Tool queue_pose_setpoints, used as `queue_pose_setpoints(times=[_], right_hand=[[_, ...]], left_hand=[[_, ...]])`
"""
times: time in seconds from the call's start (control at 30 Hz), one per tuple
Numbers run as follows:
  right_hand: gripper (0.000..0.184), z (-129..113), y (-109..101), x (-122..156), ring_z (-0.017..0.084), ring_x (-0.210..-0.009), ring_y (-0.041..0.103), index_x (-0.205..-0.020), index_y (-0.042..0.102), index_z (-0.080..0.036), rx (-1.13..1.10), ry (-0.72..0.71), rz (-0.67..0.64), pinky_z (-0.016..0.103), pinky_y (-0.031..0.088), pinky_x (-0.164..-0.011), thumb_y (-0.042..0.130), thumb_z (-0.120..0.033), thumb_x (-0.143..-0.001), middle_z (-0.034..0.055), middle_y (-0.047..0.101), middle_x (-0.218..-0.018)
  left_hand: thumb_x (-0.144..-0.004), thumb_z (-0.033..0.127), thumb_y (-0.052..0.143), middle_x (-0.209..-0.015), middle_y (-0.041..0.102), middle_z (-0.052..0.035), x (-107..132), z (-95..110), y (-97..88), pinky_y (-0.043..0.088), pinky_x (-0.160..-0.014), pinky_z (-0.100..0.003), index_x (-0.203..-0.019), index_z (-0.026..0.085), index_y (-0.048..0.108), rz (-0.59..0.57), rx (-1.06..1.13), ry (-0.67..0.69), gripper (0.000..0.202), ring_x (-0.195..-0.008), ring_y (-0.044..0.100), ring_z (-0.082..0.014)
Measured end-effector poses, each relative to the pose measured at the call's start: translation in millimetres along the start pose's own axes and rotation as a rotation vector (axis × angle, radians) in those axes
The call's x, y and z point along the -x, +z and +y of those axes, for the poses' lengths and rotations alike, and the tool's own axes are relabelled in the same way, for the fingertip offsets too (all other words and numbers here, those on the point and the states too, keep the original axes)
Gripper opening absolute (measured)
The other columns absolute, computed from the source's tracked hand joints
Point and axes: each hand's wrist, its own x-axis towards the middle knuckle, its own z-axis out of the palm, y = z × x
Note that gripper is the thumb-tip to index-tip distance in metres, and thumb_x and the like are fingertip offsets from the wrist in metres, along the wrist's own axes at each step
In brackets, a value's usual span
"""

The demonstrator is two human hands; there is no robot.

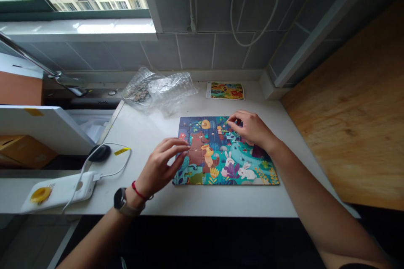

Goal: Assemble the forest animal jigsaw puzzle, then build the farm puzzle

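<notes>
A jigsaw puzzle (235, 155) with a colourful forest scene lies flat on the white countertop, its pieces joined; a bear, rabbits and flowers show on it. My left hand (162, 162) is over the puzzle's left edge, fingers stretched out and thumb apart, nothing between them. It wears a dark watch and a red cord at the wrist. My right hand (251, 128) is at the puzzle's upper right, covering part of it. Its thumb and forefinger come together in a pinch near the top edge; whatever is between their tips is too small to make out.
Behind the puzzle lie a clear plastic bag (142, 90) with small pieces inside and a picture card (225, 90). To the left are a white power strip (59, 193), a cable and a black mouse-like object (100, 153). A wooden panel (356, 134) borders the right side.
</notes>
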Motion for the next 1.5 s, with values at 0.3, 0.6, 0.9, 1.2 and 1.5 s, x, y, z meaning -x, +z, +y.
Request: queue_pose_setpoints(times=[0.3, 0.6, 0.9, 1.2, 1.5], right_hand=[[0.050, 7.5, -11.7, 5.3, 0.029, -0.104, 0.065, -0.107, 0.069, -0.021, 0.199, 0.108, -0.292, 0.038, 0.050, -0.089, 0.094, -0.046, -0.071, 0.0084, 0.066, -0.112], [0.042, -8.1, 1.1, 3.5, 0.021, -0.091, 0.067, -0.116, 0.067, -0.021, 0.026, -0.047, -0.294, 0.033, 0.056, -0.082, 0.088, -0.031, -0.081, 0.0069, 0.069, -0.112], [0.034, -33.9, 21.2, 23.7, 0.032, -0.112, 0.073, -0.124, 0.073, -0.020, 0.237, -0.274, -0.102, 0.050, 0.059, -0.101, 0.077, -0.029, -0.091, 0.0127, 0.078, -0.119], [0.031, -125.1, 76.8, 90.2, 0.028, -0.104, 0.068, -0.122, 0.074, -0.022, 0.129, -0.302, -0.065, 0.046, 0.062, -0.091, 0.077, -0.028, -0.091, 0.0122, 0.074, -0.115], [0.031, -128.9, 87.5, 105.2, 0.032, -0.117, 0.064, -0.124, 0.074, -0.024, 0.174, -0.280, -0.032, 0.054, 0.060, -0.098, 0.077, -0.032, -0.094, 0.0144, 0.068, -0.127]], left_hand=[[-0.104, 0.028, 0.058, -0.092, 0.078, -0.0081, -55.0, -85.5, 17.3, 0.056, -0.080, -0.033, -0.098, 0.017, 0.076, 0.064, -0.020, 0.041, 0.022, -0.085, 0.071, -0.0200], [-0.101, 0.032, 0.063, -0.084, 0.078, -0.0037, -47.1, -95.9, 13.7, 0.052, -0.070, -0.026, -0.095, 0.017, 0.077, 0.216, 0.134, -0.153, 0.021, -0.075, 0.071, -0.0161], [-0.101, 0.029, 0.061, -0.086, 0.078, -0.0047, -46.5, -99.7, 16.1, 0.051, -0.069, -0.027, -0.094, 0.018, 0.077, 0.225, 0.156, -0.134, 0.021, -0.074, 0.069, -0.0160], [-0.101, 0.029, 0.060, -0.082, 0.077, -0.0037, -46.2, -96.5, 19.7, 0.048, -0.063, -0.023, -0.094, 0.017, 0.077, 0.213, 0.213, -0.106, 0.022, -0.068, 0.066, -0.0135], [-0.100, 0.028, 0.060, -0.078, 0.076, -0.0032, -44.5, -96.9, 21.3, 0.046, -0.062, -0.024, -0.095, 0.016, 0.078, 0.197, 0.218, -0.102, 0.022, -0.065, 0.063, -0.0133]])
